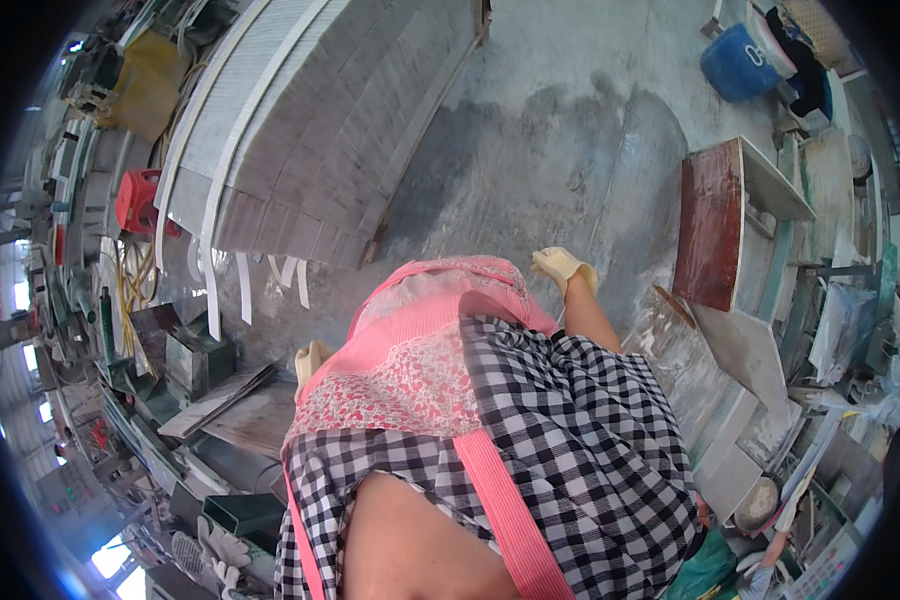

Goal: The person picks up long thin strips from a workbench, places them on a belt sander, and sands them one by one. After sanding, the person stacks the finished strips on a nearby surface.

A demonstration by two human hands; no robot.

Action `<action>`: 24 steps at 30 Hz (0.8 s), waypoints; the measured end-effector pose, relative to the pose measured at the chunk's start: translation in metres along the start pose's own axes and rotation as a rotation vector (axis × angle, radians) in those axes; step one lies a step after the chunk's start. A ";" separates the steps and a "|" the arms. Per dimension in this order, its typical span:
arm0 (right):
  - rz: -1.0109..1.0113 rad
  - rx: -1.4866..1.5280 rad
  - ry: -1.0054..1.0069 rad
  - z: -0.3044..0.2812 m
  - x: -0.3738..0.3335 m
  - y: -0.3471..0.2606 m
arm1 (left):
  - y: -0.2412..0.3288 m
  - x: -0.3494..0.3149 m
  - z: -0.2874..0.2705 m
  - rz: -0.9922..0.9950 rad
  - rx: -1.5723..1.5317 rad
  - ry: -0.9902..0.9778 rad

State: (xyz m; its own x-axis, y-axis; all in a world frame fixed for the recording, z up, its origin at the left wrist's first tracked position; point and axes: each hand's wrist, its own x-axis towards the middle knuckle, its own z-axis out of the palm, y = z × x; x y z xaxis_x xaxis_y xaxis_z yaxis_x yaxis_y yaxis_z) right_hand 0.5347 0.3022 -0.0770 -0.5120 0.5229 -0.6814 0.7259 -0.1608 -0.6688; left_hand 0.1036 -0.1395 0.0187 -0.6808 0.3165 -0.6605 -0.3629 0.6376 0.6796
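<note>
My right hand point(562, 267), in a cream glove, hangs over the concrete floor just right of my pink apron point(420, 330). Its fingers are curled in, and I see nothing in them. On the other side of the apron, only a small part of my left hand point(311, 362) shows, also in a cream glove. The apron hides its fingers. A large stack of grey-white slabs point(310, 130), bound with white straps point(232, 135), stands ahead to the left, apart from both hands.
A dark wet patch spreads over the floor point(530, 170) ahead. To the right are a red-brown box point(708, 225) and a blue drum point(738, 64). On the left lie a red plastic stool point(138, 202), a green metal box point(198, 360), boards point(215, 405) and gloves point(222, 548).
</note>
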 end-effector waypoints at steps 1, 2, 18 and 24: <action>-0.030 -0.069 0.015 0.001 -0.001 0.006 | 0.007 0.001 0.003 0.036 -0.042 -0.009; 0.000 0.017 0.029 0.002 -0.003 0.008 | 0.014 0.003 0.005 0.074 -0.088 -0.020; 0.104 0.322 0.043 -0.026 -0.026 -0.083 | 0.020 0.002 0.017 0.049 0.001 -0.120; 0.153 0.287 0.038 -0.020 -0.020 -0.062 | 0.027 -0.024 0.021 -0.057 -0.028 -0.090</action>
State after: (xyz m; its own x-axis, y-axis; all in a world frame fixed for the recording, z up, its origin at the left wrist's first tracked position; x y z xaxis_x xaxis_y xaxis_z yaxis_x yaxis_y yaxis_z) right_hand 0.5096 0.3183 -0.0158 -0.3854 0.5042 -0.7728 0.6314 -0.4667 -0.6193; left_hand 0.1239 -0.1155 0.0460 -0.5994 0.3426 -0.7235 -0.4182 0.6366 0.6480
